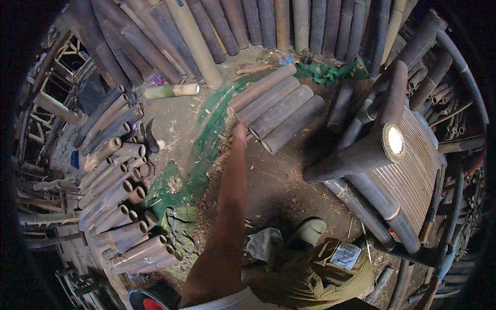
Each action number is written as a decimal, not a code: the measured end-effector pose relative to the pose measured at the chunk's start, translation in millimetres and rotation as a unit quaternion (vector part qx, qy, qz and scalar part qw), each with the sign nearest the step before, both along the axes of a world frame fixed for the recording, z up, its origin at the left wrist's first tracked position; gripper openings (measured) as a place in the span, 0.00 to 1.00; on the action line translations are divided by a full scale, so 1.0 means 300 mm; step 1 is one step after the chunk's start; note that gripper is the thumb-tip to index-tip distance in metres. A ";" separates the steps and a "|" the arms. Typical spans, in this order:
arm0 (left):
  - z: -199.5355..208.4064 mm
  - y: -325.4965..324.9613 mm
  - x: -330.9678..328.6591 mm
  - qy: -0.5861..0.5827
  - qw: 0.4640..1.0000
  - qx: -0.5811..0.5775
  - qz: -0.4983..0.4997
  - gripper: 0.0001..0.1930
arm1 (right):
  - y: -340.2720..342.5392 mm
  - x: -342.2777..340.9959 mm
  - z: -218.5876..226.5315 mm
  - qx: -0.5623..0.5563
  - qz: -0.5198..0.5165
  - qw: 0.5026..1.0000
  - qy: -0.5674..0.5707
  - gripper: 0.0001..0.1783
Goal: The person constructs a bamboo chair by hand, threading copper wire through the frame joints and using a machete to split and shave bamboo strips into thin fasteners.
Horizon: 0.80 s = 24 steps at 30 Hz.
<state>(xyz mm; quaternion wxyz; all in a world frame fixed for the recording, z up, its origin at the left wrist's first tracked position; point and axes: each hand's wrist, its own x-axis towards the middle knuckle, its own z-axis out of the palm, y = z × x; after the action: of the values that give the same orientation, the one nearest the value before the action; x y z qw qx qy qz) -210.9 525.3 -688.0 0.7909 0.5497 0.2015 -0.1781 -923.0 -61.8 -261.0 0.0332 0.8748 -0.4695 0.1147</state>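
My left hand (241,131) reaches forward to the near end of a bamboo tube (268,99), the second in a row on the ground. Its fingers bend around that end, partly hidden. To the left of this tube lies a browner bamboo tube (262,87); on its right are a greyish bamboo tube (281,110) and a darker bamboo tube (293,124). All lie side by side, slanting away to the right. A green torn sheet (209,129) is spread on the ground beside the hand. My right hand is out of view.
Cut bamboo tubes (121,194) are stacked at the left. Long bamboo poles (268,26) lean along the back. A bamboo bench (408,160) with a thick post stands right. A pale green tube (172,91) lies farther back; a clear plastic bag (264,244) lies near my shoe (311,230).
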 end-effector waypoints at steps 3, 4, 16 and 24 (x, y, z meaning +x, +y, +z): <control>-0.099 0.045 0.079 -0.037 0.990 0.133 0.027 0.33 | -0.016 0.048 -0.027 -0.010 0.022 1.000 -0.018 0.18; -0.126 0.093 0.109 -0.069 0.977 0.201 0.015 0.30 | -0.041 0.051 -0.043 -0.010 0.027 0.999 -0.032 0.18; -0.021 -0.146 -0.097 0.017 0.992 0.123 -0.031 0.16 | 0.063 -0.041 0.030 -0.014 -0.049 0.999 -0.002 0.15; -0.081 0.144 -0.040 -0.315 0.868 0.371 0.099 0.12 | -0.009 0.128 -0.045 -0.029 0.047 0.998 -0.002 0.15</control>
<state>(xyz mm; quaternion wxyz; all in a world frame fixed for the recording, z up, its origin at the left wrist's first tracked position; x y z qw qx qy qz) -222.9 568.4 -712.1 0.5639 0.8066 0.0460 0.1714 -884.5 -64.5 -274.5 0.0520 0.8942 -0.4247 0.1317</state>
